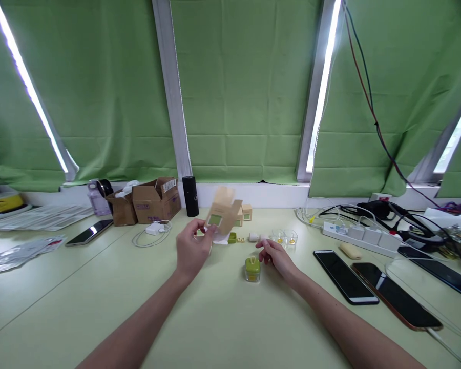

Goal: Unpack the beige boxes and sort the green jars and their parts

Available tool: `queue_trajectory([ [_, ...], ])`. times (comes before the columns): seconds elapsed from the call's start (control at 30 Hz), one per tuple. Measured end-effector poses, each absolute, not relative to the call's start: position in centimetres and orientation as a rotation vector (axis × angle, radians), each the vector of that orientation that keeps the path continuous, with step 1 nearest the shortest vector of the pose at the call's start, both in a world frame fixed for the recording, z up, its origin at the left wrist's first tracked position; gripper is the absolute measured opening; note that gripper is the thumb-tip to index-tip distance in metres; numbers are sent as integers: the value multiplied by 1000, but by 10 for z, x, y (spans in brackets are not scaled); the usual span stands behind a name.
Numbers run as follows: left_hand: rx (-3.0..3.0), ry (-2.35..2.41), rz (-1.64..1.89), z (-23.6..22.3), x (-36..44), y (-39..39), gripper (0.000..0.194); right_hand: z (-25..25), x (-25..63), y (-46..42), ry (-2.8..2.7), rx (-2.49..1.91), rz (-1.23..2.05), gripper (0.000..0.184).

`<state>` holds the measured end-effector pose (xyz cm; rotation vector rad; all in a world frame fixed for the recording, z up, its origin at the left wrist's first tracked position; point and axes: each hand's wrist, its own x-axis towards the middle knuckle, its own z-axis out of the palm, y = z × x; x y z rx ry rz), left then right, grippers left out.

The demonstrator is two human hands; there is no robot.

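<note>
My left hand (194,247) is closed, pinching a small brown cardboard box (223,210), which looks flattened with its flaps spread and shows a green square on its face. The box is held up off the table. Just right of the middle stands a small clear jar with a green lid (252,269), upright, a pale loop on its top. Close to the jar's right side is my right hand (277,256), fingers loosely bent and apart, with nothing in them. Whether a fingertip touches the jar, I cannot tell. Behind are clear cups (291,238), a green lid (232,238) and a white cylindrical piece (254,237).
Small brown boxes (247,212) sit at the back, right of a black bottle (190,196). Further left are a large cardboard box (156,199), a white charger with cable (154,228) and a phone (89,232). On the right lie a phone (346,277) and a power strip (359,238).
</note>
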<state>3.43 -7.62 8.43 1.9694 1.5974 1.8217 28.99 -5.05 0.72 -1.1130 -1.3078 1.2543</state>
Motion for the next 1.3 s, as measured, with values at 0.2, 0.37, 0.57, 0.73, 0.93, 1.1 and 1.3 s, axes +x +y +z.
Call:
queue_trajectory([
  [0.2,1704,1611,1366,83,-11,-84,48,3,289,-48,-1318,-1112,1248,61],
  [0.37,1677,1737,1059,68,-43,-102,53,-1,290,-47,-1330,-1116,1239,62],
  [0.57,1641,1800,928,49,-58,-112,60,0,289,-48,-1342,-1126,1235,62],
  [0.73,1643,1788,871,38,-60,-113,55,1,288,-49,-1345,-1115,1236,64],
  [0.93,1752,1896,801,42,-60,-117,47,-2,289,-47,-1344,-1122,1247,65],
  [1.1,1915,2024,710,41,-60,-119,46,-4,289,-46,-1358,-1112,1248,64],
  [1.3,2048,2086,650,46,-62,-122,45,-4,289,-46,-1372,-1108,1238,65],
])
